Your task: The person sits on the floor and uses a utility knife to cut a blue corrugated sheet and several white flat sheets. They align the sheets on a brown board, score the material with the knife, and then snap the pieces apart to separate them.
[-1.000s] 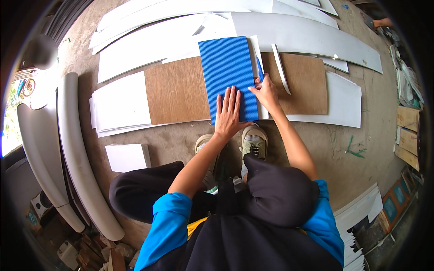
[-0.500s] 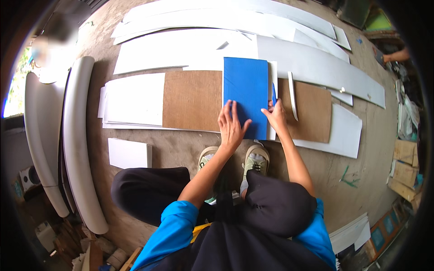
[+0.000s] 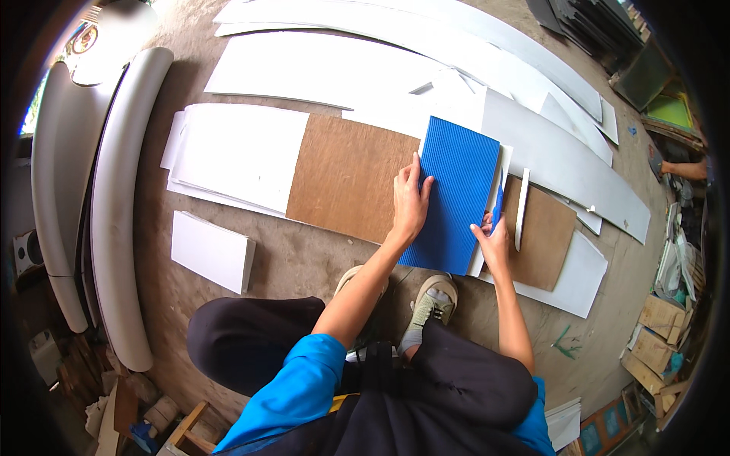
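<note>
A blue corrugated plastic sheet [image 3: 460, 190] lies tilted over a white sheet and a brown board [image 3: 350, 171]. At its left edge, my left hand [image 3: 411, 201] grips the sheet, with the thumb on the blue face and fingers along the edge. My right hand [image 3: 493, 242] is closed round a slim blue cutter knife [image 3: 498, 211] beside the sheet's right edge, its thumb near the blue surface. A narrow white strip [image 3: 522, 209] rests on the brown board [image 3: 553, 235] to the right of that hand.
Large white sheets [image 3: 304, 68] cover the floor ahead. A white block-like stack [image 3: 209, 251] sits left of my feet, and tall rolls [image 3: 125, 213] stand at the far left. Another person's arm [image 3: 684, 170] shows at the right, above scraps and wooden pieces [image 3: 658, 319].
My left hand has gone from lying spread on the blue sheet to gripping its left edge. The blue sheet now appears tilted and lower right; the whole view has turned too.
</note>
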{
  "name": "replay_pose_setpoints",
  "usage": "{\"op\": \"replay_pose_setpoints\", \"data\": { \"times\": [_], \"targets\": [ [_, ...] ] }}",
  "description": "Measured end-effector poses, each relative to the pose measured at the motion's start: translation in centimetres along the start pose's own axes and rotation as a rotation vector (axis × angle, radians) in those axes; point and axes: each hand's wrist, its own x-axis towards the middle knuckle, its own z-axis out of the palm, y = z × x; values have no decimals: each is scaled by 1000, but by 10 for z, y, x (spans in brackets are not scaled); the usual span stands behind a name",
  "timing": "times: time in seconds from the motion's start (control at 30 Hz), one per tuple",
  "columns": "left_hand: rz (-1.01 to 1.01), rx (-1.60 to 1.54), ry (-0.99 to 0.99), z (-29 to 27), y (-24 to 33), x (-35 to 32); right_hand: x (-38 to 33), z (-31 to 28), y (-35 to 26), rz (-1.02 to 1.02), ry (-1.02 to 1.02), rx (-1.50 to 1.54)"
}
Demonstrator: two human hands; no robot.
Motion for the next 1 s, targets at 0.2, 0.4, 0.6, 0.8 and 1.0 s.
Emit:
{"op": "replay_pose_setpoints", "data": {
  "times": [0.2, 0.4, 0.6, 0.8, 1.0],
  "targets": [
    [-60, -65, 21, -9, 0, -10, -11, 0, -5, 56, -33, 34],
    [-69, 325, 147, -6, 0, -48, -22, 12, -14, -14, 58, -70],
    [320, 669, 69, 13, 22, -21, -12, 7, -16, 63, -4, -149],
    [604, 628, -115, 33, 30, 52, -11, 6, -19, 36, -7, -128],
    [539, 658, -100, 42, 27, 56, -12, 5, -19, 76, -20, -80]
  ]
}}
